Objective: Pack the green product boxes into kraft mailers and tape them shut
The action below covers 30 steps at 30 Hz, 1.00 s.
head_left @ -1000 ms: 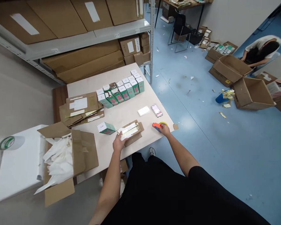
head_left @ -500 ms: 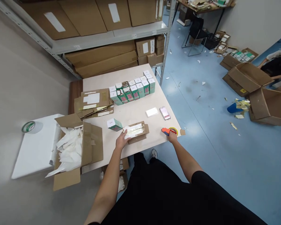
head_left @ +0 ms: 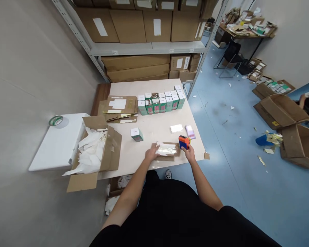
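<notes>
On the near part of the table lies a small open-ended cardboard box (head_left: pixel 177 153) with a shiny white and clear taped top. My left hand (head_left: pixel 151 153) grips its left end, thumb on the upper side and the other fingers partly hidden. Close to the box's right end, my right hand (head_left: pixel 189 153) is closed around an orange and blue tape dispenser (head_left: pixel 183 142), held above the table. Beyond my left hand a single green and white carton (head_left: pixel 137 134) stands by itself. A white flat pad (head_left: pixel 176 128) and a blurred-out phone-like item (head_left: pixel 190 131) lie past the dispenser.
Rows of green and white cartons (head_left: pixel 162 105) stand at the back of the table (head_left: pixel 154 128). Flattened cardboard (head_left: pixel 123 104) lies left of them. A carton of white paper (head_left: pixel 113 151) sits at the left edge. Shelving (head_left: pixel 146 48) rises behind; a person's arm shows far right.
My right hand has raised the tape dispenser and brought it left, near the box, turning it. The box now lies squarer to me. The camera view has shifted too.
</notes>
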Each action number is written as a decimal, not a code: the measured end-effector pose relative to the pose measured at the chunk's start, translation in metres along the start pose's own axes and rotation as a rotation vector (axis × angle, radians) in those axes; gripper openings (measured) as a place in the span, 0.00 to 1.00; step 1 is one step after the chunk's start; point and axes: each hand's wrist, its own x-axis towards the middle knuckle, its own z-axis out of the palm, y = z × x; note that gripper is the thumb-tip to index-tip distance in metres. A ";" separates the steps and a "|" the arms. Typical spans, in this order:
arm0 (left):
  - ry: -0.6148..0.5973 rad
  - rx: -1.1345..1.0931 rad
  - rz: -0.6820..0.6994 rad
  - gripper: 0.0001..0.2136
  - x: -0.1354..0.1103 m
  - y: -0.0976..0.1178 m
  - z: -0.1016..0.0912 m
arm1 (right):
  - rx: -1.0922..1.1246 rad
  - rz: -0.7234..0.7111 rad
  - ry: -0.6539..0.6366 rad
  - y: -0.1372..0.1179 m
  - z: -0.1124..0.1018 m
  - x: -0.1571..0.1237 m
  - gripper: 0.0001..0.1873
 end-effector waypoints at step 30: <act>0.037 -0.177 -0.061 0.31 0.004 0.010 0.035 | 0.246 0.166 -0.136 -0.002 -0.017 0.008 0.29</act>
